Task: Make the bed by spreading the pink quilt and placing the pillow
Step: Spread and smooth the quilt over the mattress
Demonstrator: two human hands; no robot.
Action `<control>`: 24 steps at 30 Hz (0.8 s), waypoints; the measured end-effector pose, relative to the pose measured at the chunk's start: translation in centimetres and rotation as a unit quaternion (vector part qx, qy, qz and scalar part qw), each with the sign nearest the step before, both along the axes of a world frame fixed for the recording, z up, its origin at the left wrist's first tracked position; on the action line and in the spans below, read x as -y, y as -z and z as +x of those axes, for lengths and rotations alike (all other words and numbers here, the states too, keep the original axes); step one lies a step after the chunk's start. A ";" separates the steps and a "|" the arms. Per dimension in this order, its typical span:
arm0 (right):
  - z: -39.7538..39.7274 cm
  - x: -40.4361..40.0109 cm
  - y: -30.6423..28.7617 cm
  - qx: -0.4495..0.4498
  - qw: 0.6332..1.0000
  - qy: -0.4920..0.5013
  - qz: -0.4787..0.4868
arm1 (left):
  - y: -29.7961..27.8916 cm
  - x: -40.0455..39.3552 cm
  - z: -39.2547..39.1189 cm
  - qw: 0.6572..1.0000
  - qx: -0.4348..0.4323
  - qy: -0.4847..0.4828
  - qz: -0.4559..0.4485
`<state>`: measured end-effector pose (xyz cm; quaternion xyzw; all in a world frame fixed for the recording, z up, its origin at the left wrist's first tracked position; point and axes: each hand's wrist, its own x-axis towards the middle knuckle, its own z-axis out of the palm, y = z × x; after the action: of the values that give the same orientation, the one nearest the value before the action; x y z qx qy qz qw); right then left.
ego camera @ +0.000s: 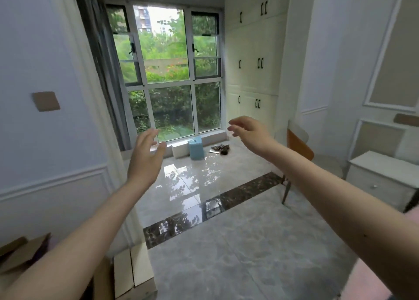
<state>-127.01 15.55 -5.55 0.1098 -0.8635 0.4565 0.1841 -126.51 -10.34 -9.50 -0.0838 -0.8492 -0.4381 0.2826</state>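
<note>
Both my arms reach forward at chest height over a glossy tiled floor. My left hand [145, 156] is raised with straight fingers and holds nothing. My right hand [247, 133] hangs in the air with loosely bent fingers, also holding nothing. A sliver of pink fabric [411, 218] shows at the right edge, and a pinkish patch [367, 284] lies at the bottom right. No pillow is in view, and the bed itself is out of frame.
A large window [172, 72] faces me, with a light blue bin [196, 147] and dark clutter [221, 149] below it. A chair [299, 147] and white nightstand [381, 177] stand right. Cardboard boxes [133, 272] sit at lower left. White wardrobes [251, 50] fill the far right.
</note>
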 end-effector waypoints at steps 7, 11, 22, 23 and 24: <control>-16.9 -7.7 0.5 -0.013 0.999 0.044 -0.019 | -1.2 -3.5 -17.4 0.991 0.001 0.029 -0.129; -25.5 -12.1 0.6 -0.012 0.995 0.078 -0.054 | -3.7 -6.3 -27.4 0.996 -0.006 0.004 -0.083; -43.8 -31.1 2.6 0.008 0.985 0.169 -0.032 | 0.0 -26.5 -53.9 0.992 0.022 0.055 -0.115; -45.4 -33.5 3.0 0.013 0.982 0.184 -0.025 | 0.5 -29.6 -56.5 0.991 0.020 0.073 -0.112; -47.0 -36.2 3.4 0.015 0.980 0.199 -0.016 | 1.1 -33.1 -59.1 0.989 0.018 0.095 -0.112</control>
<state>-173.99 51.75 -8.99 -0.0743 -0.8632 0.4264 0.2600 -185.63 22.72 -10.65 -0.1870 -0.8859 -0.3668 0.2137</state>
